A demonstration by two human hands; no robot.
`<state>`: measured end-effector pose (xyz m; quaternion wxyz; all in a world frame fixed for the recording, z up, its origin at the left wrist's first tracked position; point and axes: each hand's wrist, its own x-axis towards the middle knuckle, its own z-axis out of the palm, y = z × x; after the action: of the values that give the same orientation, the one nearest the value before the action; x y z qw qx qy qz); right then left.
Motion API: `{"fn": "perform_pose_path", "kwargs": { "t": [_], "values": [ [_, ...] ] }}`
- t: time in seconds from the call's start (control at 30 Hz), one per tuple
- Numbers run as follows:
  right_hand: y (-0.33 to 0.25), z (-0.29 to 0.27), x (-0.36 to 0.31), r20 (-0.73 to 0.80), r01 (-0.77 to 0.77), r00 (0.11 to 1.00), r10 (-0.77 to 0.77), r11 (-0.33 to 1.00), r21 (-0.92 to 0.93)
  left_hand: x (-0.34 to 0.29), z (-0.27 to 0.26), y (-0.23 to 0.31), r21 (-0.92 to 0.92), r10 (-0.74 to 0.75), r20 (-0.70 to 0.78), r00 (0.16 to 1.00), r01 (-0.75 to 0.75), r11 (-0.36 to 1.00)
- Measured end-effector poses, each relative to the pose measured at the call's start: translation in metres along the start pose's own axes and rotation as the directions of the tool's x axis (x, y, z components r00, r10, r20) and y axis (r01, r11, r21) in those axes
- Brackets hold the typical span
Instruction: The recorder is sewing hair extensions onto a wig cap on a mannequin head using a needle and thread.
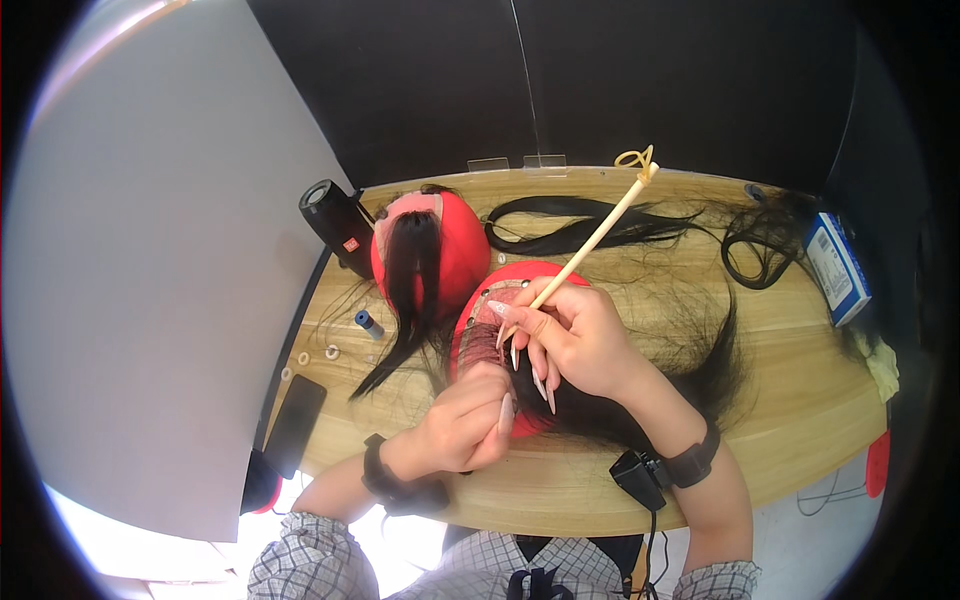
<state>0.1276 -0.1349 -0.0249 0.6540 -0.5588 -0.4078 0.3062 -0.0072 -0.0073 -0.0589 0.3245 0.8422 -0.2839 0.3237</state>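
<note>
My right hand [588, 342] pinches a pale wooden-handled ventilating needle [603, 228], its tip hidden by my fingers and a yellow elastic band tied at its far end. Below it is a red wig head [545, 269] with light lace mesh [478, 345] pinned over it. Long black hair [600, 412] spreads from the mesh to the right. My left hand [462, 418] is closed and rests against the mesh's near side, close to my right fingertips. Whatever it grips is hidden.
Behind stands a second red wig head [462, 245] with black hair. A black cylindrical speaker [335, 222], small blue bottle [369, 324] and dark phone [295, 427] are left. Hair bundles [560, 208] lie at the back; a blue-white box [838, 270] stands right.
</note>
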Motion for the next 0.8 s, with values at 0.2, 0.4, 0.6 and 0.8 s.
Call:
{"fn": "perform_pose_path", "kwargs": {
  "t": [0.2, 0.4, 0.6, 0.8],
  "values": [
    [-0.001, 0.0, -0.0005, 0.001, 0.0, 1.0, 0.0, 1.0, 0.003, 0.0003, 0.0004, 0.0001, 0.0, 0.0, -0.006, 1.0, 0.0, 1.0],
    [-0.0006, 0.0021, -0.0007, -0.046, -0.023, 0.999, 0.025, 0.999, 0.043, 0.0007, -0.0001, -0.0004, -0.008, 0.007, -0.007, 1.0, -0.007, 1.0],
    [-0.0014, 0.0025, 0.0002, -0.04, -0.045, 0.998, 0.046, 0.998, 0.042, 0.0012, 0.0005, 0.0005, 0.001, 0.004, -0.01, 1.0, -0.004, 1.0],
    [0.0009, 0.0021, 0.0005, -0.047, -0.016, 0.999, 0.018, 0.999, 0.031, 0.0003, 0.0002, 0.0002, 0.0, -0.001, -0.007, 1.0, 0.001, 1.0]
  ]
}}
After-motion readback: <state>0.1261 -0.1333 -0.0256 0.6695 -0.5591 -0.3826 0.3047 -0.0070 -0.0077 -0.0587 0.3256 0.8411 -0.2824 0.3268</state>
